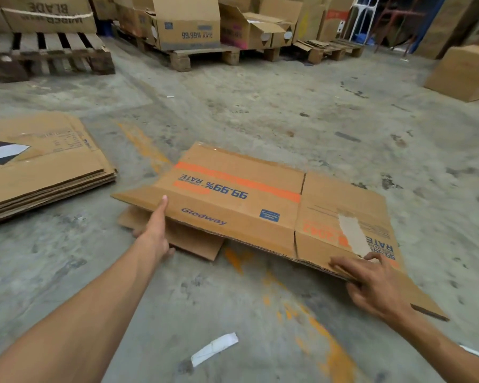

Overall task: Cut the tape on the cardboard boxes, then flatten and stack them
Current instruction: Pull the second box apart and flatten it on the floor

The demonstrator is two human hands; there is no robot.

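Note:
A flattened brown cardboard box (249,194) with an orange stripe and blue "99.99% RATE" print lies on the concrete floor, its near edge raised a little. My left hand (154,230) grips its near left edge, thumb on top and fingers underneath. My right hand (371,283) grips the near right corner, fingers spread over the top face next to a torn patch. A stack of flattened boxes (39,172) lies on the floor to the left.
Wooden pallets (47,56) with open cardboard boxes (186,23) line the back. A closed brown box (462,73) stands at the right. A strip of white tape (213,348) lies on the floor near me. Bare concrete stretches beyond the flattened box.

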